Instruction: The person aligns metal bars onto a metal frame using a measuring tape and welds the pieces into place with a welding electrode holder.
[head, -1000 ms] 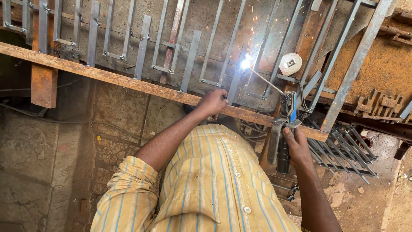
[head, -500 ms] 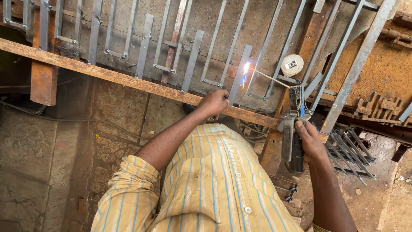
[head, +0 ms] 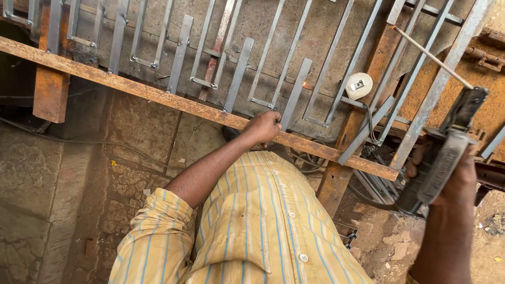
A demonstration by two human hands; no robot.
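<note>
My left hand (head: 265, 126) is closed around the lower end of a grey flat steel bar (head: 295, 90), where the bar meets a long rusty angle beam (head: 158, 95). A small orange glow (head: 305, 84) shows on the metal near the bar's upper end. My right hand (head: 456, 181) is raised at the right edge, gripping a dark welding electrode holder (head: 441, 155). Its thin rod (head: 432, 58) points up and to the left, away from the grille. My yellow striped shirt (head: 252, 226) fills the lower middle.
A grille of several flat steel strips (head: 179, 50) leans across the top. A white round reel (head: 359, 85) rests on it near a rusty upright post (head: 357, 126). Cables and loose steel bars (head: 368, 184) lie below the beam. A stone floor (head: 63, 179) lies at left.
My right hand has pulled the electrode holder away from the grille, to the right and nearer the camera. The bright arc has gone out, leaving a small glow. My left hand stays put.
</note>
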